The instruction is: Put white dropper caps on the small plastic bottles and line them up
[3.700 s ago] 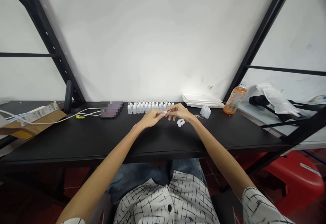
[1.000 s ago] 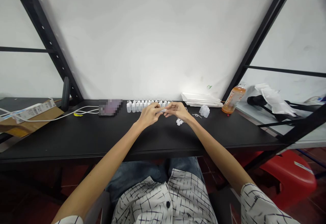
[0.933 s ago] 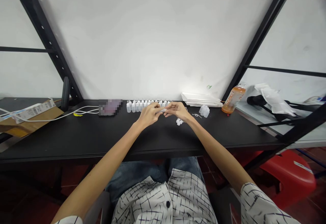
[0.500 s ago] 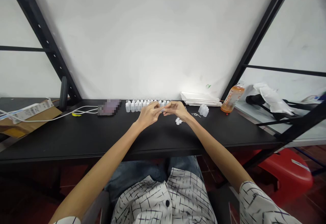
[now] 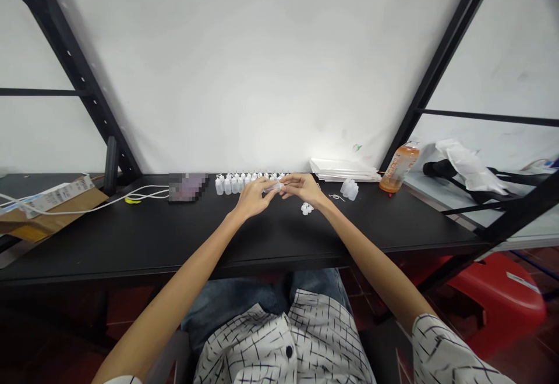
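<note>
Lying at the left end of the black tabletop [image 5: 174,238], a brown cardboard package [image 5: 82,201] bore a barcode label [image 5: 61,197], and a white cable [image 5: 109,202] crossed it toward a flat object [image 5: 186,188] with a pixelated surface. Next, along the far side, white-topped bottles [image 5: 227,185] stood in a row, partly hidden by the left hand [image 5: 252,196]. Its fingers were clamped on a small translucent bottle [image 5: 272,187], tilted nearly flat between the hands, while the right hand [image 5: 303,188] pinched the right end; what those fingertips covered could not be told. White caps [image 5: 306,209] lay just on its near side. Farther right came a thin white strip [image 5: 336,197], stacked white sheets [image 5: 343,170], clustered bottles [image 5: 349,189] and an orange drink bottle [image 5: 399,167].
</note>
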Action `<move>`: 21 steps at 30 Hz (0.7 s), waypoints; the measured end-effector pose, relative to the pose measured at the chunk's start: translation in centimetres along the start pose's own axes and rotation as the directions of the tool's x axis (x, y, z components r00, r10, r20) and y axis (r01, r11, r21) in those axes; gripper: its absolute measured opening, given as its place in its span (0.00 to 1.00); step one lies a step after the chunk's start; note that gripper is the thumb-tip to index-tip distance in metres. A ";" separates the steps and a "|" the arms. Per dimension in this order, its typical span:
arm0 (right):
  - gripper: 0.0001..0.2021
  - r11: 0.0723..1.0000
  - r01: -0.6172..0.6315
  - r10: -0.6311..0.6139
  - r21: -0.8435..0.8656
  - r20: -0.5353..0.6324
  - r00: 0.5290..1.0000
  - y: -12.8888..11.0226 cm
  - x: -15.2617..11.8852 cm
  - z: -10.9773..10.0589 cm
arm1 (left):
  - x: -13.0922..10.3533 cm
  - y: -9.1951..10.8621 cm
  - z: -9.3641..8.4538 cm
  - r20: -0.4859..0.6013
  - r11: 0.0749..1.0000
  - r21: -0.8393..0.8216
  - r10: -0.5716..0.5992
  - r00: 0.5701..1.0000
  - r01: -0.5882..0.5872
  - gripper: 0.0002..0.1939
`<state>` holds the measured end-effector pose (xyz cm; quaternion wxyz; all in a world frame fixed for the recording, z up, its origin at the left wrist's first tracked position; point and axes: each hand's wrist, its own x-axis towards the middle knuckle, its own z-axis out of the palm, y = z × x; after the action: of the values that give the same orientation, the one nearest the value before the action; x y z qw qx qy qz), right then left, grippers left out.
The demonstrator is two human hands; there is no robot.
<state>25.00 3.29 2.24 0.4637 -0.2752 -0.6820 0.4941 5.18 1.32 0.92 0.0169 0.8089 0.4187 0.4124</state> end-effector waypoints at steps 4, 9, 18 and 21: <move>0.22 0.999 -0.021 0.023 -0.047 0.024 0.999 0.0 -0.2 0.2 | 0.1 -0.5 0.1 -0.024 0.997 -0.071 0.021 0.999 -0.022 0.15; 0.22 0.998 -0.021 0.023 -0.060 0.042 0.999 -0.2 -0.4 0.3 | 0.1 -0.9 0.3 -0.044 0.991 -0.124 0.040 0.998 -0.045 0.13; 0.21 0.999 -0.029 0.031 -0.034 0.059 0.998 -0.2 -0.2 0.2 | 0.0 -0.9 0.7 -0.078 0.983 -0.143 0.106 0.991 -0.117 0.10; 0.21 1.000 -0.024 0.025 -0.020 0.045 0.999 -0.2 -0.2 0.3 | 0.1 -1.1 0.8 -0.111 0.983 -0.082 0.152 0.982 -0.161 0.09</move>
<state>24.80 2.91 2.29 0.4392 -0.2768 -0.6938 0.4991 5.06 2.31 0.02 -0.0007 0.8151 0.3348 0.4728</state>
